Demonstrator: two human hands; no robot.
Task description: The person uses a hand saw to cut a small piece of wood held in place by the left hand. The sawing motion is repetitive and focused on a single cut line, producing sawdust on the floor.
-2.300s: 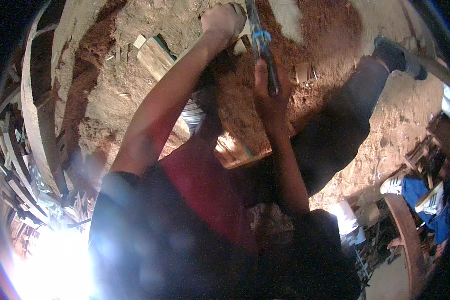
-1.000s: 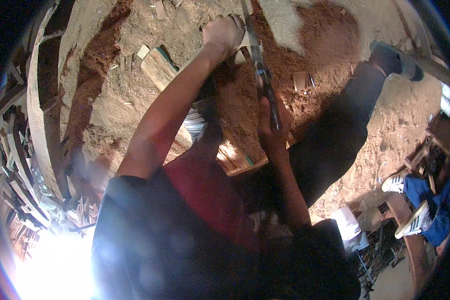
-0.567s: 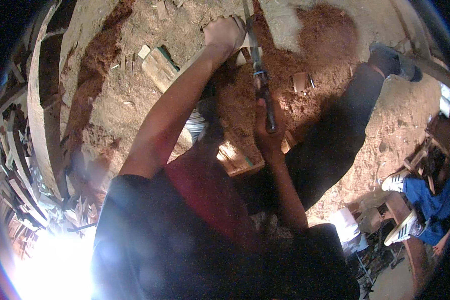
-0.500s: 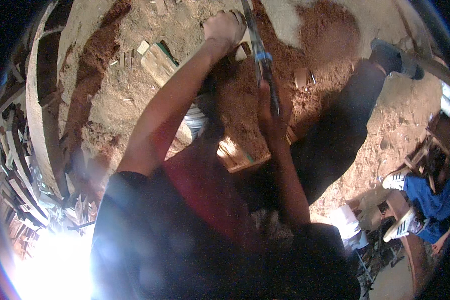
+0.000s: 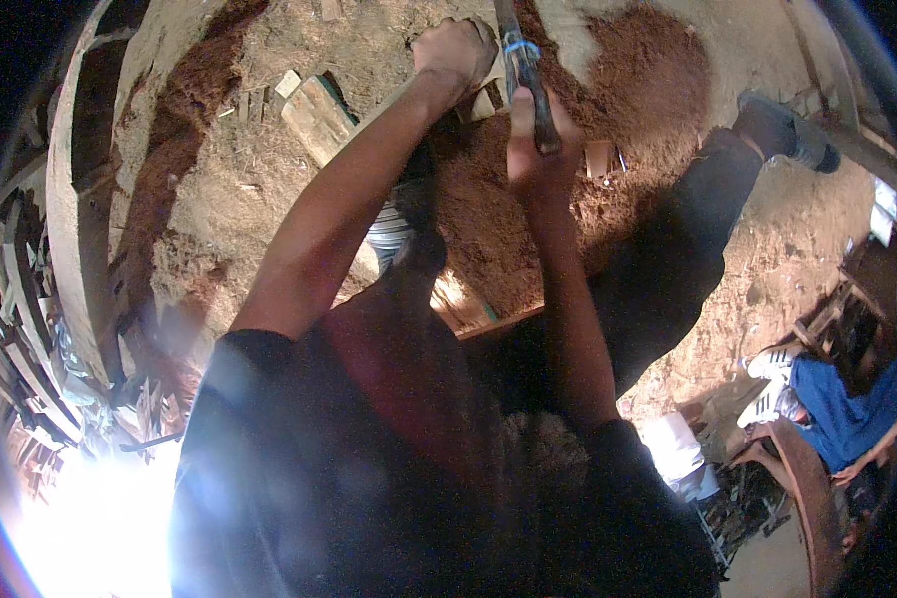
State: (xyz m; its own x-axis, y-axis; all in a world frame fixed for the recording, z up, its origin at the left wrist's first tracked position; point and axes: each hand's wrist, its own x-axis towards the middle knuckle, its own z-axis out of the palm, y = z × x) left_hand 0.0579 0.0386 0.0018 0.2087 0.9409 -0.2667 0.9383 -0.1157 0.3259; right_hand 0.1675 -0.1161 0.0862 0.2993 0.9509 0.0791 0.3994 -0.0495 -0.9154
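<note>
Right hand (image 5: 538, 149) was clenched round dark long tool handle w/ blue band (image 5: 524, 75), axis running 12–6 o'clock. Left hand (image 5: 455, 55), fisted on small pale wooden piece (image 5: 482, 103), sat at 10 o'clock, just beside the tool.

A rough woodworking yard is shown: sawdust (image 5: 608, 80) is heaped on the dirt floor (image 5: 787, 249), wood offcuts (image 5: 319, 115) are scattered, and planks (image 5: 30, 329) are stacked.
</note>
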